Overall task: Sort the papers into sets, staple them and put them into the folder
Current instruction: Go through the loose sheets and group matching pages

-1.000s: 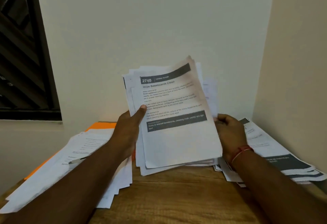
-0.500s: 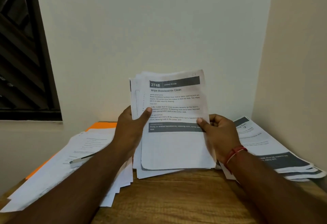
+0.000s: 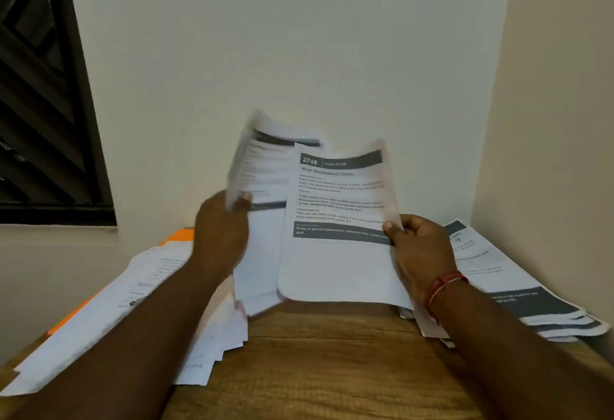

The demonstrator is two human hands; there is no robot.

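Note:
My right hand (image 3: 420, 250) pinches a single printed sheet (image 3: 339, 220) headed "2748 Wipe Baseboards Clean" by its right edge, held upright over the wooden table (image 3: 325, 370). My left hand (image 3: 221, 233) grips a blurred stack of printed papers (image 3: 262, 180) by its left edge, just left of and behind that sheet. An orange folder (image 3: 179, 235) lies at the back left under a spread of white papers (image 3: 109, 313).
A second pile of printed sheets (image 3: 518, 290) with dark bands lies at the right against the side wall. A pen (image 3: 133, 302) rests on the left spread. Walls close the back and right; a dark window is at the left.
The top sheet has come away from the stack: my right hand carried it to the right while my left hand moved the remaining stack left and up.

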